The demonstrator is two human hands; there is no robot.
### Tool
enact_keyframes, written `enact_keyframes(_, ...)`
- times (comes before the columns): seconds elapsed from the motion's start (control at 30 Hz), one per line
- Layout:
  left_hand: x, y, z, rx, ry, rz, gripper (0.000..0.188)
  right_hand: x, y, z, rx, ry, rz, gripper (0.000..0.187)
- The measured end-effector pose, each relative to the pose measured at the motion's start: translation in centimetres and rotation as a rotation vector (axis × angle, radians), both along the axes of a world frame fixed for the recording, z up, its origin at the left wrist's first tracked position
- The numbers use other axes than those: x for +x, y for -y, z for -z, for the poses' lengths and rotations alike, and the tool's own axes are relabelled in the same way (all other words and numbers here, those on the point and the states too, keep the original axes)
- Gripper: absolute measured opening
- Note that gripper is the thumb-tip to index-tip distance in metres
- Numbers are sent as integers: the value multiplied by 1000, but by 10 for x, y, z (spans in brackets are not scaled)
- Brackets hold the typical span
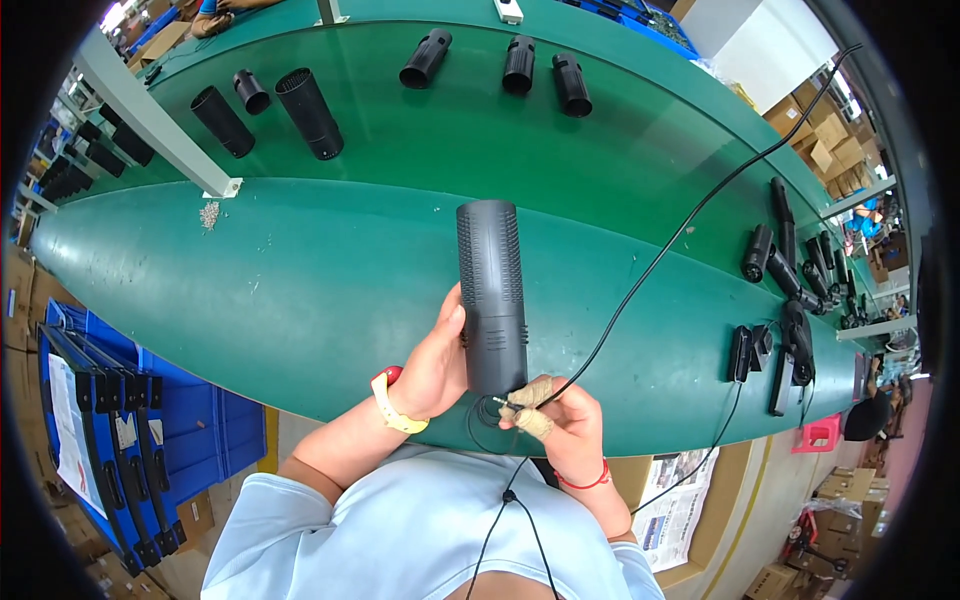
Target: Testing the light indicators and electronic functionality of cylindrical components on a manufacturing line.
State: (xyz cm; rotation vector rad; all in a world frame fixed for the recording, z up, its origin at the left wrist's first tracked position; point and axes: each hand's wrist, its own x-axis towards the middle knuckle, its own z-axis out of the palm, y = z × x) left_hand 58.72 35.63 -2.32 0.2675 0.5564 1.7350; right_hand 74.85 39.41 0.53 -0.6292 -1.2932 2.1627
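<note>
Right at the near edge of the green conveyor belt, with loads of bare belt beyond, the black ribbed tube stands on end. Left hand wraps its lower left side, wrist bent inward. Right hand, fingertips taped, pinches a small plug on the black cable just at the tube's bottom end

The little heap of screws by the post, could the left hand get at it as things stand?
Probably not now: the left hand holds the black tube, and the heap lies far off across bare green belt.
</note>
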Motion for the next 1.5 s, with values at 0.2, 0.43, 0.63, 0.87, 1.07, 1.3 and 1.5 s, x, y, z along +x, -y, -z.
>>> enact_keyframes(0.2,-11,8,15,10,-111,113,48,4,1,6,-74,13,55,14)
enact_keyframes(0.43,-5,6,19,-10,-69,115,45,1,5,4,111,-52,-22,16)
enact_keyframes(0.63,4,0,-8,-27,-166,8,49,1,4,5,302,7,72,18)
enact_keyframes(0.87,-1,5,-3,76,-175,-10,56,4,0,1,498,107,109,16)
enact_keyframes(1.07,6,12,8,0,-512,-191,62,-1,-2,-10,661,232,-18,15)
enact_keyframes(1.3,7,11,8,155,-447,-74,71,5,-9,3,391,271,-77,18)
enact_keyframes(1.5,14,14,20,175,-460,-57,69,7,-15,-3,500,331,-89,18)
